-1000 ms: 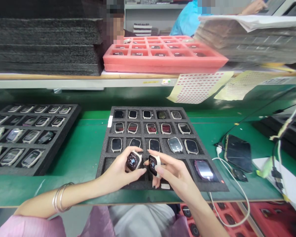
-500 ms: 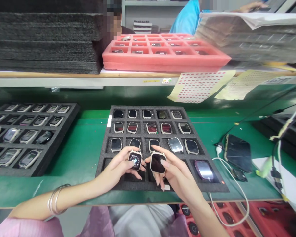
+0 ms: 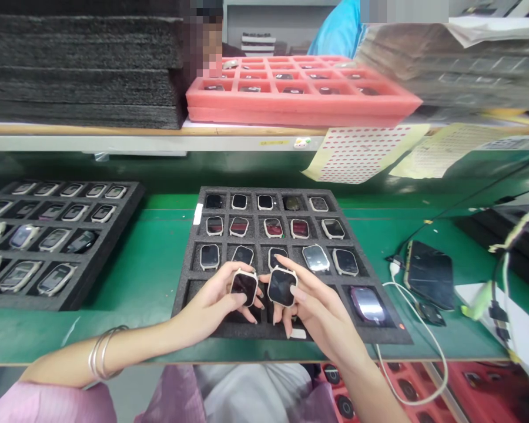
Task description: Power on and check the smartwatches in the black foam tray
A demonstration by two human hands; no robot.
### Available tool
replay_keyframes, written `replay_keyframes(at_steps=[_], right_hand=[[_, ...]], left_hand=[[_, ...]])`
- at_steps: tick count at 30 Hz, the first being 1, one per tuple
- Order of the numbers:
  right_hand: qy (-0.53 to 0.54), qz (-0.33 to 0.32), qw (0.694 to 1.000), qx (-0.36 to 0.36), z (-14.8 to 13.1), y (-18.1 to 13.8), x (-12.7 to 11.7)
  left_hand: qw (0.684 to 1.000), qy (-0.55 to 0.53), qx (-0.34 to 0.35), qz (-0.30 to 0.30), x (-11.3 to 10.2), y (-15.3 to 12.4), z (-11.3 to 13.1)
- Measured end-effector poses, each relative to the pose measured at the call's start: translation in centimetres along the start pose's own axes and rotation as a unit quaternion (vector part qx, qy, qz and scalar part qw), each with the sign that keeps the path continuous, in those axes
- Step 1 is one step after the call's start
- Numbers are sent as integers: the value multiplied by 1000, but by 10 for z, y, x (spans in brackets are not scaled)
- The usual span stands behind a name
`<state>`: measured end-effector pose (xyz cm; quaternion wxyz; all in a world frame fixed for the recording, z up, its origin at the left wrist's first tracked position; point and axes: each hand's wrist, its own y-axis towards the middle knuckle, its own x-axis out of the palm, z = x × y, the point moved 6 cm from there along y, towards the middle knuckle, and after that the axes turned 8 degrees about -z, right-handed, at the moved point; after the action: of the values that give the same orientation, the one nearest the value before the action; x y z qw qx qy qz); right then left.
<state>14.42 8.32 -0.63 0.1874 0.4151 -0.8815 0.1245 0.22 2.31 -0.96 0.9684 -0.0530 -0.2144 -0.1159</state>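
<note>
left hand (image 3: 211, 305): fingers grasping left watch (image 3: 244, 287) | right hand (image 3: 320, 308): fingers grasping right watch (image 3: 281, 286) | both above black foam tray (image 3: 185, 276)

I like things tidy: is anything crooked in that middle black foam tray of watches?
One silver square watch body sits skewed in its cell of the black foam tray, third row, beside straight neighbours. The left hand holds a dark-screened watch, the right hand another.

Left hand (image 3: 211, 304) and right hand (image 3: 320, 310) pinch closed, fingertips nearly touching.
</note>
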Motion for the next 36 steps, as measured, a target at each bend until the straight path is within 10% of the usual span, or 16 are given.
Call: replay_keyframes(at_steps=[27,36], right_hand=[[-66,-29,997,-8,1,-4,5],[0,-81,996,31,9,-13,10]], left_hand=[[977,210,-28,8,-6,-6,-2],[967,212,-95,105,-13,-24,-23]])
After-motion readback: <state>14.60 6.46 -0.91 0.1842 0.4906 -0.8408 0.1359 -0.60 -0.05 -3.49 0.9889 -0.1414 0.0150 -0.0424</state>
